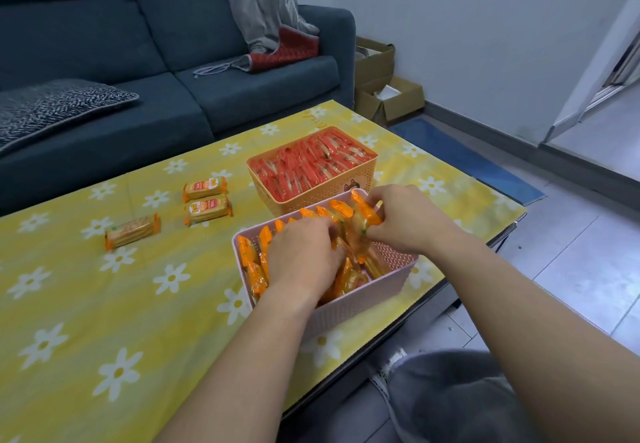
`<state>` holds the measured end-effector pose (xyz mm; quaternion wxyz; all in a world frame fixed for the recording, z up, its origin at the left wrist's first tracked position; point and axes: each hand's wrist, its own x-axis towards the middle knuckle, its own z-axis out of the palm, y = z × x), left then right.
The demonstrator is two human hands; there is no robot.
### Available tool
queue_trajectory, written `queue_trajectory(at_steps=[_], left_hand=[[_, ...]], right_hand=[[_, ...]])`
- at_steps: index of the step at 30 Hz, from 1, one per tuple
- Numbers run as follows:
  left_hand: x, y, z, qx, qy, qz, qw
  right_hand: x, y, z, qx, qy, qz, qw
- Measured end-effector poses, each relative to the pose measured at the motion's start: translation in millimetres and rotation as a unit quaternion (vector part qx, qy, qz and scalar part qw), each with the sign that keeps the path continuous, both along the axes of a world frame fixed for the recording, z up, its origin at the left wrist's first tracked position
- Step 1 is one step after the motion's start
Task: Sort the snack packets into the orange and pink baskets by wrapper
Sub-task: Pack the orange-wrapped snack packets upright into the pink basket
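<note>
In the head view, your left hand (304, 255) reaches down into the pink basket (349, 307). Its fingers are curled in among the orange-wrapped packets (251, 255) standing on edge there. The fingertips are buried, so I cannot tell whether they grip anything. Your right hand (401, 220) is at the basket's far right corner, thumb and fingers pinching the raised packet (365, 212) at the end of the row.

The pink basket sits near the right edge of the counter (86, 304), on a yellow daisy cloth. Just behind it stands the orange basket (322, 189), packed with red-wrapped packets (311, 162).

To your left on the cloth lie the far loose packet (205, 188), the middle loose packet (207, 209) just beside it, and the near loose packet (133, 231) further left. All three have orange ends. A blue sofa (104, 44) stands behind the counter.
</note>
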<state>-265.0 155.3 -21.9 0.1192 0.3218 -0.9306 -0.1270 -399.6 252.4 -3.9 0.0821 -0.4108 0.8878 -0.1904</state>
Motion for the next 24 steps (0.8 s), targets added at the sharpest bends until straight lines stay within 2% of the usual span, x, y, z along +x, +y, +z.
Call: queue_trajectory(at_steps=[3, 6, 9, 11, 14, 17, 21, 24], left_hand=[[0, 3, -3, -0.030, -0.009, -0.010, 0.999], [-1, 1, -6, -0.026, -0.007, -0.005, 1.000], [-3, -2, -8, 0.006, 0.055, 0.000, 0.998], [-4, -3, -10, 0.048, 0.078, -0.033, 0.995], [-3, -3, -16, 0.047, 0.044, -0.083, 0.994], [-3, -3, -16, 0.038, 0.034, -0.069, 0.996], [-5, -1, -11, 0.024, 0.054, -0.048, 0.997], [-6, 1, -10, 0.007, 0.046, -0.044, 0.998]], right_hand=[[2, -2, 0, -0.017, -0.021, -0.004, 1.000], [4, -4, -3, 0.016, -0.038, 0.029, 0.999], [13, -11, -8, 0.044, -0.038, 0.070, 0.996], [14, -13, -10, 0.051, -0.054, 0.065, 0.995], [6, -9, -9, 0.045, -0.109, 0.021, 0.993], [6, -7, -7, 0.082, -0.041, -0.015, 0.996], [33, -14, -17, 0.178, 0.052, 0.000, 0.983], [39, -21, -31, 0.212, 0.082, -0.019, 0.974]])
